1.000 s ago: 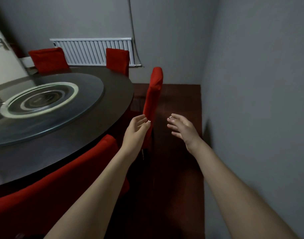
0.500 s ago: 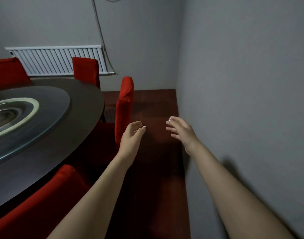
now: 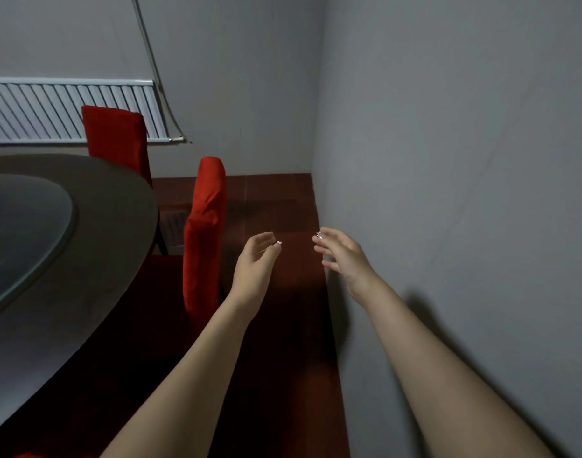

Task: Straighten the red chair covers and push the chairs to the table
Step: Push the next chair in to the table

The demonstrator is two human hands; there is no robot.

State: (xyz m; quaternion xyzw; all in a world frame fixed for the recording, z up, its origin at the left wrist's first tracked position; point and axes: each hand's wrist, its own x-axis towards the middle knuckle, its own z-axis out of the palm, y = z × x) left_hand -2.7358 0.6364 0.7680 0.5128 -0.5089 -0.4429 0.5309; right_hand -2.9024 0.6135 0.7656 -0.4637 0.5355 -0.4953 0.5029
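Observation:
A chair with a red cover [image 3: 204, 233] stands side-on at the right edge of the round dark table [image 3: 94, 259]. A second red-covered chair [image 3: 117, 140] stands behind the table, in front of the radiator. My left hand [image 3: 254, 262] hovers just right of the near chair's back, fingers apart and curled, touching nothing. My right hand [image 3: 340, 256] is held out level with it, close to the grey wall, fingers spread and empty. A sliver of red cloth [image 3: 25, 455] shows at the bottom left edge.
A glass turntable [image 3: 25, 233] lies on the table. A white radiator [image 3: 61, 109] hangs on the far wall with a pipe [image 3: 150, 61] slanting up from it. The grey wall [image 3: 448, 193] runs close on my right, leaving a narrow strip of dark red floor [image 3: 283, 200].
The view has swung right: table and chairs have slid left, and the nearest chair has almost left the frame. Both hands stay raised and empty; the left hand now sits right of the chair back.

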